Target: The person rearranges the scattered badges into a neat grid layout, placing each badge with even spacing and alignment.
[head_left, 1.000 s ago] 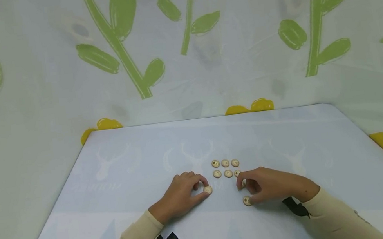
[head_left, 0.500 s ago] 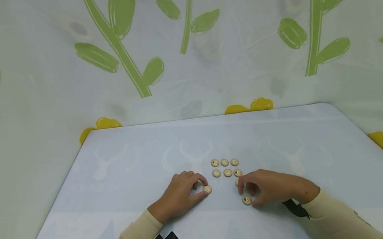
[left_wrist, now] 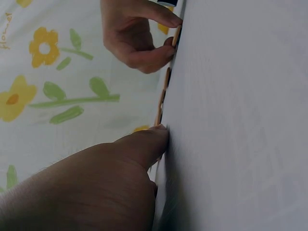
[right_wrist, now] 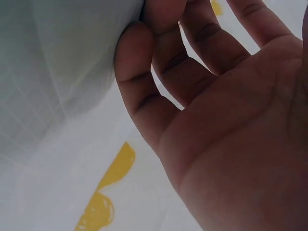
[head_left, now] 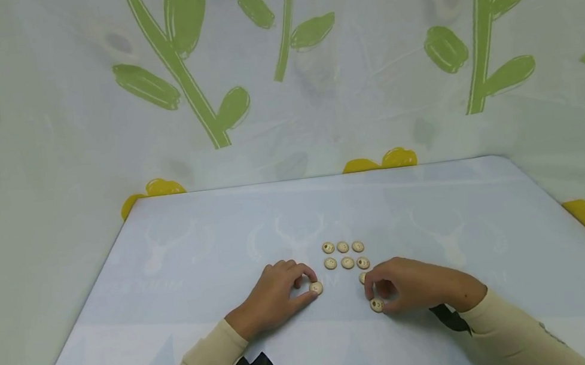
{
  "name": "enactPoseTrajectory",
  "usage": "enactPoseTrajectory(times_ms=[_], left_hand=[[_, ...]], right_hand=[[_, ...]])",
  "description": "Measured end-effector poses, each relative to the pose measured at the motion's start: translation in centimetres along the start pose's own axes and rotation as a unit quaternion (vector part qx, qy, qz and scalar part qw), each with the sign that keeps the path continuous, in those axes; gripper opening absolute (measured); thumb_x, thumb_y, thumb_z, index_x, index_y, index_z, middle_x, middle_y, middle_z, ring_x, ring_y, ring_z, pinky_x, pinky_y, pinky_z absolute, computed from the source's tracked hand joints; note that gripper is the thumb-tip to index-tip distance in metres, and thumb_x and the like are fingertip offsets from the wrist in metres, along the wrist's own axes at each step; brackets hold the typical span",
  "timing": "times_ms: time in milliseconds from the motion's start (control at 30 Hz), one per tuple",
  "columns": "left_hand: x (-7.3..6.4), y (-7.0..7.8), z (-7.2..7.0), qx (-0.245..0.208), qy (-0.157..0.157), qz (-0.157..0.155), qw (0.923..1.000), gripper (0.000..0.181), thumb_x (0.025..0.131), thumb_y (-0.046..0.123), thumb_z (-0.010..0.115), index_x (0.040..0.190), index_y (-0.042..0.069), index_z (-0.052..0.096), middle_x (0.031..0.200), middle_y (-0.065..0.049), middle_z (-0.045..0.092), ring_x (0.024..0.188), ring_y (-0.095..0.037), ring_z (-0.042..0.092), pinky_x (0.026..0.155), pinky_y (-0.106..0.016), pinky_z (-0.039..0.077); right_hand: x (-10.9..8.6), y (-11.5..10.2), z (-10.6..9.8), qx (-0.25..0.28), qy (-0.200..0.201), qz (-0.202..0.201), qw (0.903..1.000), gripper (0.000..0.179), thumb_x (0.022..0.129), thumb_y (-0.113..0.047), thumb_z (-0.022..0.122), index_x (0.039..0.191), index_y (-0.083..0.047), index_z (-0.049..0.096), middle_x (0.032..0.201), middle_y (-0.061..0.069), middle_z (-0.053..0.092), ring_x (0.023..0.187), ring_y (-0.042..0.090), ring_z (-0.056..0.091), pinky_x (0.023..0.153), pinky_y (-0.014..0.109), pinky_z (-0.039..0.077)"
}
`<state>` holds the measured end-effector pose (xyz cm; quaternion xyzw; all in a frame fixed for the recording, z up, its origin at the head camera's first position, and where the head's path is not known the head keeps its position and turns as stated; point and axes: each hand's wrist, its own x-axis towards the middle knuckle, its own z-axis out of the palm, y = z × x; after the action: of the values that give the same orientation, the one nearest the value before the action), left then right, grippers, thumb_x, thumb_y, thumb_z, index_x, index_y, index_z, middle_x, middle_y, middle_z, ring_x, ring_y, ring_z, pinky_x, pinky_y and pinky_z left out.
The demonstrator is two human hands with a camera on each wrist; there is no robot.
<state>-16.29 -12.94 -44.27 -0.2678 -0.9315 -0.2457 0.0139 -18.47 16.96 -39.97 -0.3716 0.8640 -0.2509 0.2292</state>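
Several small round cream-coloured discs with dark markings lie on the pale table. My left hand [head_left: 279, 295] holds one disc [head_left: 316, 288] between thumb and index fingertip, beside the group. On the other side my right hand [head_left: 413, 286] pinches the nearest disc [head_left: 376, 305] between index finger and thumb. That disc [left_wrist: 177, 36] appears edge-on and raised at its tips in the left wrist view. Another disc [head_left: 363, 278] is partly hidden behind the right index finger. In the right wrist view, the palm [right_wrist: 231, 125] fills the right side, and the pinched disc is out of sight.
Beyond the hands, discs lie in two short rows: a back-row disc [head_left: 342, 247] and a front-row disc [head_left: 347, 263] mark their middles. The white table [head_left: 195, 230] ends at a curtain [head_left: 370, 101] printed with leaves and yellow flowers. Black wrist straps show below both hands.
My right index finger has come down from the disc behind it, and finger and thumb now close on the nearest disc. The left hand keeps its hold, nearly still.
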Motion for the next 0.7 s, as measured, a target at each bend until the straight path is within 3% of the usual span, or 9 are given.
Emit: enactPoseTrajectory(times_ms=[400,700], left_hand=[[0.24,-0.05,-0.12,0.0,0.008,0.006,1.0,0.018,0.092,0.041,0.071,0.104,0.03,0.066,0.081,0.015,0.048,0.077,-0.004,0.043,0.075,-0.028,0.032],[0.17,-0.15,0.14,0.0,-0.006,-0.003,1.0,0.018,0.092,0.043,0.07,0.105,0.031,0.065,0.081,0.015,0.046,0.077,-0.004,0.042,0.075,-0.028,0.031]], right_hand=[[0.23,-0.54,-0.04,-0.037,0.022,0.003,0.999,0.021,0.079,-0.011,0.08,0.088,-0.024,0.067,0.073,-0.013,0.057,0.068,0.0,0.05,0.064,0.02,0.045],[0.32,-0.84,0.31,-0.05,0.03,0.0,0.9983,0.015,0.084,-0.015,0.076,0.087,-0.024,0.066,0.071,-0.014,0.055,0.066,-0.001,0.049,0.063,0.019,0.044]])
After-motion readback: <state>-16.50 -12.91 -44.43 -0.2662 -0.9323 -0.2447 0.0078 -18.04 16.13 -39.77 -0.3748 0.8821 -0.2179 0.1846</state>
